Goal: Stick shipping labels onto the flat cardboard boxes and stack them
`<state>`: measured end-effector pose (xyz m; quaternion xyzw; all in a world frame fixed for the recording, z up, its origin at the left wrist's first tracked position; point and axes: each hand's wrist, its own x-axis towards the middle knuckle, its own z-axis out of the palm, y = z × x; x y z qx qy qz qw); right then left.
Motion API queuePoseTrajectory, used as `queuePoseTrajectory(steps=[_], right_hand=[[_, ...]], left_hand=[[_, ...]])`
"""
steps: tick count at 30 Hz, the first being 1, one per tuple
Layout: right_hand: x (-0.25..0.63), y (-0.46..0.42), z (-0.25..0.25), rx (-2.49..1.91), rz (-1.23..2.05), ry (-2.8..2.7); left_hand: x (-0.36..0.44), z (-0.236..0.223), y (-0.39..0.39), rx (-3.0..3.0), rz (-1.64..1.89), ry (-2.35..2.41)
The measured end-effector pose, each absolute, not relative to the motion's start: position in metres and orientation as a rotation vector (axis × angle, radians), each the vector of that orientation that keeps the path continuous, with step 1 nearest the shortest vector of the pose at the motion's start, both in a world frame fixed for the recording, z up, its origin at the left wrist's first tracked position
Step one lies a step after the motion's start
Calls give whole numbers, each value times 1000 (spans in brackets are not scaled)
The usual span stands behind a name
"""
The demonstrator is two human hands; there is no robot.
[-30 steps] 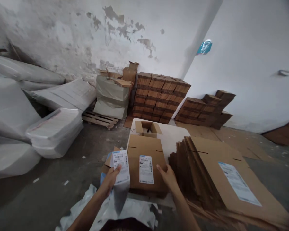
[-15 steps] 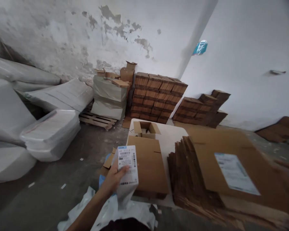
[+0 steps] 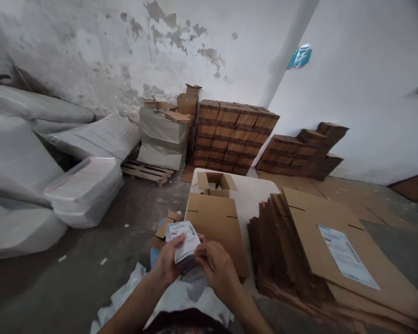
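Note:
My left hand [image 3: 169, 260] is closed around a stack of printed white shipping labels [image 3: 187, 242], its thumb lying on the top sheet. At the stack's right edge, my right hand [image 3: 218, 266] pinches with thumb and fingers; exactly what lies between the fingertips is hard to see. Just beyond the hands, a closed brown carton [image 3: 214, 218] rests on the white table [image 3: 252, 188]. To the right leans a pile of flattened cartons [image 3: 275, 246]. A shipping label [image 3: 348, 255] is stuck on the front one.
A small open carton [image 3: 216, 185] stands at the table's far end. White plastic sheeting [image 3: 128, 292] lies below my hands. Bundled cardboard [image 3: 235, 137] is stacked by the wall, with wrapped white bundles [image 3: 85, 190] at left and a wooden pallet [image 3: 148, 170] behind.
My right hand has come from the flattened cartons at far right to the label stack. The stack, still in my left hand, is now tilted flatter and lower.

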<state>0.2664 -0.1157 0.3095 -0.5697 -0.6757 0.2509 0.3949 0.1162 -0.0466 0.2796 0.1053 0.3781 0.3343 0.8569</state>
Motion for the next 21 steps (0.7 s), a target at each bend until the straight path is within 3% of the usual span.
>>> queuePoseTrajectory(steps=[4, 8, 16, 19, 21], right_hand=[[292, -99, 328, -1310, 555, -1454], [323, -63, 305, -1585, 469, -1175], [337, -73, 201, -2216, 293, -1364], [351, -87, 199, -2288, 497, -1090], [356, -94, 217, -2157, 464, -1003]], left_hand=[[94, 245, -19, 177, 972, 1085], [78, 222, -15, 259, 1041, 1174], [104, 224, -41, 483, 877, 1121], [102, 227, -40, 491, 896, 1130], [100, 235, -39, 471, 911, 1136]])
